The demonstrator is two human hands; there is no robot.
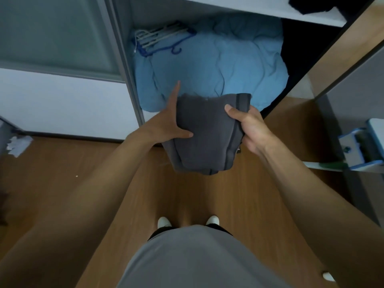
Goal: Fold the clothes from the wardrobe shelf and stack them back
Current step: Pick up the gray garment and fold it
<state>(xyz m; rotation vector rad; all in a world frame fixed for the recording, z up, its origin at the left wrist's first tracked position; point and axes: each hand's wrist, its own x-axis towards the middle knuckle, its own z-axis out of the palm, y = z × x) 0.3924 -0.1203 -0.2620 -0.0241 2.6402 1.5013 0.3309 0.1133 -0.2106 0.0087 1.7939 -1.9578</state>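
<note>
Feet in white shoes [164,222] are seen at the bottom centre of the frame, planted on a wooden floor [83,173]. Above them, at mid-frame, a folded dark grey garment [204,136] is held in the air between both hands. The left hand [169,123] is pressed flat and open against the garment's left edge, fingers extended. The right hand [248,126] is closed around the right edge, thumb on top. Layers sag loose at the garment's lower end, so the fold could be judged liable to slip open if the flat left hand is eased. Beyond, in the upper centre, a crumpled light blue duvet [218,65] fills the wardrobe's lower compartment, with a bundle of hangers [160,41] on its left. A white shelf [259,11] is seen at the top; a stack placed on the duvet's uneven surface could topple.
</note>
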